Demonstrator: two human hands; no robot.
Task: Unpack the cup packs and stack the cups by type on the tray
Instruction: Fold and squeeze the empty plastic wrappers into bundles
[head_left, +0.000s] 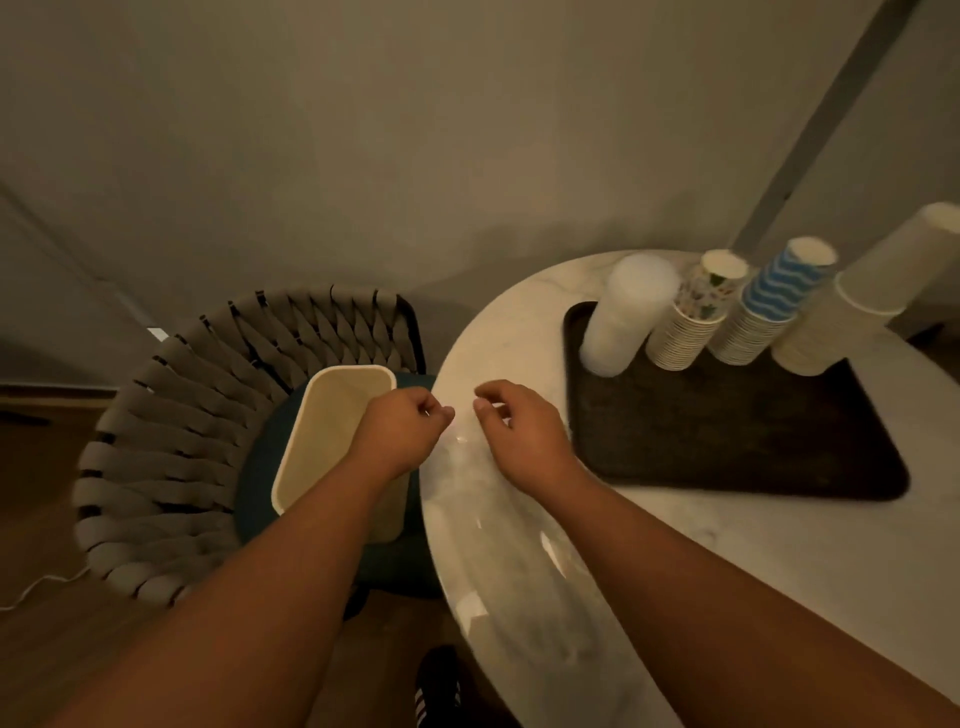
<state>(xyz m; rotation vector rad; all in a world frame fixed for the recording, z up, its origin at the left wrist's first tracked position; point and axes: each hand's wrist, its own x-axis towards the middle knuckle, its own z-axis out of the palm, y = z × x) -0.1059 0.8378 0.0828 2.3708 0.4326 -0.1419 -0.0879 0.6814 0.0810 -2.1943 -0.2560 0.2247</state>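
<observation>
A clear plastic cup pack (498, 540) lies along the left edge of the round marble table (779, 561); whether cups are inside I cannot tell. My left hand (402, 431) and my right hand (519, 431) pinch its far end, fingers curled, a small gap between them. On the dark tray (727, 441) at the right stand leaning stacks side by side: translucent cups (623, 317), floral paper cups (696, 312), blue wave cups (769, 306) and plain cream cups (857, 301).
A beige rectangular bin (322, 441) sits on the teal seat of a woven-strap chair (171, 441) left of the table, partly under my left forearm. A wall is close behind. A striped shoe (436, 691) shows on the wooden floor below.
</observation>
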